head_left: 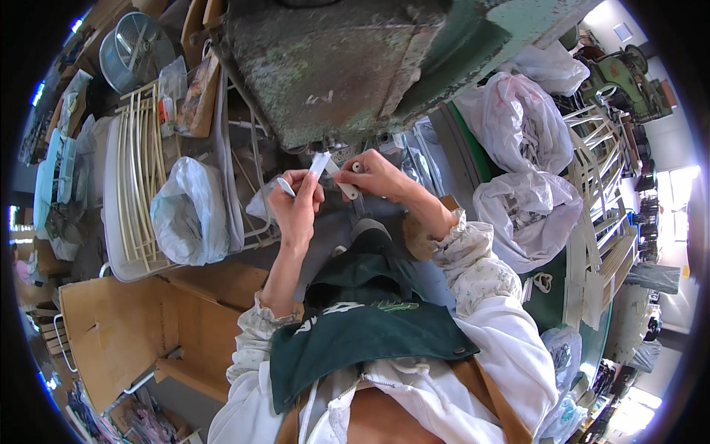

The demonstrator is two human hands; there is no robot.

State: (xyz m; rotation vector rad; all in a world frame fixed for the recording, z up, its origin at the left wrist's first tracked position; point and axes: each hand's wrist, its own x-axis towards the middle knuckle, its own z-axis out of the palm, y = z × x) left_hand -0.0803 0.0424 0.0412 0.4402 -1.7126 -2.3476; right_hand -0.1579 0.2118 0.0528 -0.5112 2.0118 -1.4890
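Note:
Just below the green machine's underside, my two hands are close together. My left hand [296, 209] is closed, pinching a flat white strip [319, 163] that points up toward the machine; a white rounded end [285, 186] sticks out beside the fingers. Closed as well, my right hand [381, 177] grips a white strip with a small hole [346, 189] near its lower end. A round white end with a dark hole [358, 167] shows at its fingers. The strips meet or overlap between the hands; whether they are joined I cannot tell.
The worn green machine [333, 81] fills the space ahead. At left, a plastic-lined bag [191, 211] stands beside long pale strips [140, 177]; an open cardboard box [126, 325] sits nearer. To the right are white bags [526, 214] of small pieces and stacked pale strips [603, 259].

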